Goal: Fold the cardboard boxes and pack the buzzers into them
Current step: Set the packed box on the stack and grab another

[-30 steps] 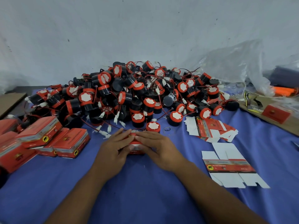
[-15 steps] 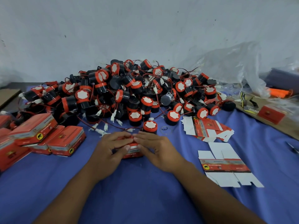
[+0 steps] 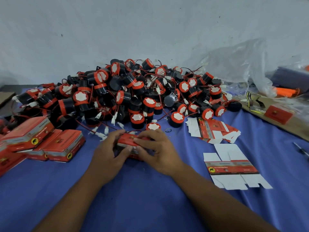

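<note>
A small red cardboard box (image 3: 127, 141) sits on the blue cloth, held between both hands. My left hand (image 3: 110, 151) grips its left end, fingers curled over the top. My right hand (image 3: 157, 151) grips the right end, with fingers lying across the top flap. Whether a buzzer is inside is hidden. A big heap of black-and-red buzzers (image 3: 133, 96) with red wires lies just behind. One flat unfolded box blank (image 3: 234, 168) lies to the right, and several more blanks (image 3: 212, 129) sit behind it.
Several folded red boxes (image 3: 63, 146) are stacked at the left. A clear plastic bag (image 3: 237, 64) and orange items (image 3: 286, 92) lie back right. Brown cardboard (image 3: 297, 126) at the right edge carries another red box (image 3: 278, 114). The grey wall rises behind the heap.
The box has been turned in my hands and its red top flap now shows between my fingers. Both hands stay in the same spot on the cloth.
</note>
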Demonstrator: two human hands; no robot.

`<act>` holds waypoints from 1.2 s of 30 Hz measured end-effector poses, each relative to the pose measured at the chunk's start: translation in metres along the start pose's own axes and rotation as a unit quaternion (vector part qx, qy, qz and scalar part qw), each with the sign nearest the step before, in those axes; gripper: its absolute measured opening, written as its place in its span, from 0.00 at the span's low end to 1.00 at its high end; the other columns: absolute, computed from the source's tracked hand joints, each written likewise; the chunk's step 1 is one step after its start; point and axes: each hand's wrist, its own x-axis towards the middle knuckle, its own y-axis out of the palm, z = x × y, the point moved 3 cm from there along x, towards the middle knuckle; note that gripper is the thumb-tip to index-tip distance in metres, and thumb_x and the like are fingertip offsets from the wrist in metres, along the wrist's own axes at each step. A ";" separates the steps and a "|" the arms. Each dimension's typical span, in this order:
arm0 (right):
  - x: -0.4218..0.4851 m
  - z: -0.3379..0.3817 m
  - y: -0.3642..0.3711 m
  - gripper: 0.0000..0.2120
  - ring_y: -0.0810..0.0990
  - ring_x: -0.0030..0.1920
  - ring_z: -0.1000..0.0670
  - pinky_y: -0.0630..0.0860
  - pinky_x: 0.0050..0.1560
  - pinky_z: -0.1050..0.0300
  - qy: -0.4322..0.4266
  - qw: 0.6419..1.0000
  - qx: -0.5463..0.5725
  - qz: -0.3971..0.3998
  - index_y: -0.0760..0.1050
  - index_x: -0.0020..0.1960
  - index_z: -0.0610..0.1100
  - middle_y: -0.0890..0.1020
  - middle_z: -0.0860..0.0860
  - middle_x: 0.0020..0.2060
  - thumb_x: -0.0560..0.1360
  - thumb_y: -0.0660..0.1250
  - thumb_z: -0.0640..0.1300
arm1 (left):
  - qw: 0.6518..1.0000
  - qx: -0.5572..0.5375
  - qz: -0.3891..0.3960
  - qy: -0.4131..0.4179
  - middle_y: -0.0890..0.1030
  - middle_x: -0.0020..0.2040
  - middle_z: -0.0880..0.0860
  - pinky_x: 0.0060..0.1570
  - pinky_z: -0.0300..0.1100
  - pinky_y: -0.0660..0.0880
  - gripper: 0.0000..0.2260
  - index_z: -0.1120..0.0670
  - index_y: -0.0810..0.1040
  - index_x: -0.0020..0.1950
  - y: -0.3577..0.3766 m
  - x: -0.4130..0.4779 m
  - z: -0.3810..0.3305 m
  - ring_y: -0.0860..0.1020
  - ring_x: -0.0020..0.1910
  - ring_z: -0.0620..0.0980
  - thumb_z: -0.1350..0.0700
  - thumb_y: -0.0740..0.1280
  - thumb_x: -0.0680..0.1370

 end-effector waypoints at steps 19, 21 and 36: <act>0.012 0.009 0.007 0.21 0.73 0.66 0.58 0.71 0.68 0.54 0.230 0.952 0.178 0.090 0.65 0.76 0.55 0.76 0.56 0.67 0.84 0.60 0.48 | 0.979 0.136 -0.087 0.124 0.65 0.63 0.41 0.57 0.25 0.64 0.43 0.54 0.61 0.76 0.020 -0.008 -0.032 0.64 0.63 0.43 0.47 0.75 0.64; 0.010 0.008 0.006 0.21 0.73 0.66 0.56 0.72 0.69 0.51 0.238 0.937 0.231 0.113 0.64 0.77 0.56 0.75 0.56 0.66 0.84 0.58 0.47 | 0.980 0.128 -0.086 0.125 0.65 0.64 0.44 0.59 0.20 0.60 0.44 0.54 0.60 0.76 0.020 -0.007 -0.031 0.62 0.64 0.39 0.49 0.78 0.65; 0.010 0.008 0.007 0.18 0.72 0.67 0.59 0.71 0.65 0.65 0.284 0.908 0.298 0.079 0.76 0.69 0.52 0.74 0.56 0.69 0.83 0.60 0.39 | 0.973 0.161 -0.121 0.108 0.77 0.60 0.57 0.56 0.34 0.65 0.38 0.62 0.73 0.68 0.018 -0.009 -0.030 0.75 0.58 0.57 0.49 0.81 0.63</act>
